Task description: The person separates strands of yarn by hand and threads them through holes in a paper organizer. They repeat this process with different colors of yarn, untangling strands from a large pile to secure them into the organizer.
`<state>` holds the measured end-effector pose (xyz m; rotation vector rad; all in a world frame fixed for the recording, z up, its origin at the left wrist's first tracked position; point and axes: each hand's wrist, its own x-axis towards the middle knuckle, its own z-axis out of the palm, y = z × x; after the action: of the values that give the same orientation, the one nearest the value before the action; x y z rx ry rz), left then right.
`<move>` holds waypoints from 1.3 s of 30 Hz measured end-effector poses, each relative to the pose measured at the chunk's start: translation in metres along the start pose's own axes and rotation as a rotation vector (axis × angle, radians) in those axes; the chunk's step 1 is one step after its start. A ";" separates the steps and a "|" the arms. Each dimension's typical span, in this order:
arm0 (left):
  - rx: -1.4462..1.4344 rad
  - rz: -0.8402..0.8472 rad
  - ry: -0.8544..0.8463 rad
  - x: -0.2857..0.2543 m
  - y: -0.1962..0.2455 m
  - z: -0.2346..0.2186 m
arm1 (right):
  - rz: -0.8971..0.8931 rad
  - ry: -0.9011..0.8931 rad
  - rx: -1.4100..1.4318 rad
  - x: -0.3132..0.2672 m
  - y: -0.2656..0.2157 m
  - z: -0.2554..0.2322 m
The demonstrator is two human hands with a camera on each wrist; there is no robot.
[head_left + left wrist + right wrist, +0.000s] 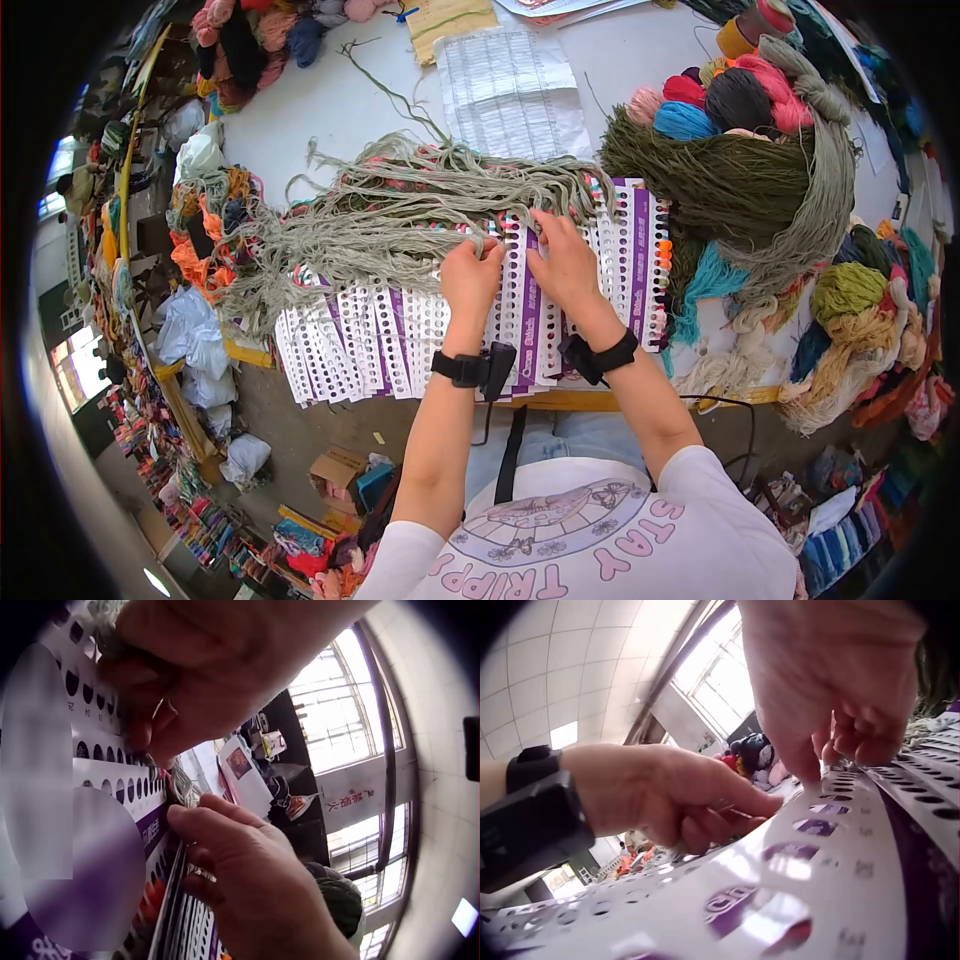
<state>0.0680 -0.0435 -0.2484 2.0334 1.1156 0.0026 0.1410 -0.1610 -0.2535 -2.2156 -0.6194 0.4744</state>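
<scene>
White punched thread cards [530,320] with purple "Cross Stitch" bands lie fanned side by side along the table's near edge. Long grey-green thread [380,245] hangs from their far ends and spreads leftward. My left hand [472,278] pinches strands of it between thumb and curled fingers, over the cards. Close on its right, my right hand [567,265] bends over a card's far end, thumb and fingertips pinching thread by the end holes. In the right wrist view, the fingertips [829,754] sit right at the row of holes. Red and teal threads show at some holes.
A printed chart sheet [515,95] lies beyond the cards. At the right are a dark olive skein [720,170], coloured yarn balls [690,120] and turquoise thread [712,290]. More yarn [205,235] is heaped at the left. Bags and a cardboard box [340,470] stand on the floor.
</scene>
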 end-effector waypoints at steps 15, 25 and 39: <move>-0.638 -0.255 -0.180 -0.005 0.013 0.023 | 0.238 0.170 0.419 -0.025 -0.016 -0.010; -1.321 -0.296 -0.313 -0.018 -0.025 -0.018 | 0.315 0.350 0.416 -0.033 -0.019 -0.003; -1.745 -0.024 -0.514 -0.018 -0.076 -0.283 | 0.304 0.210 -0.148 -0.043 -0.050 0.049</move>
<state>-0.0972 0.1476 -0.0982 0.3796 0.3846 0.3071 0.0670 -0.1277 -0.2399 -2.4745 -0.2124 0.3493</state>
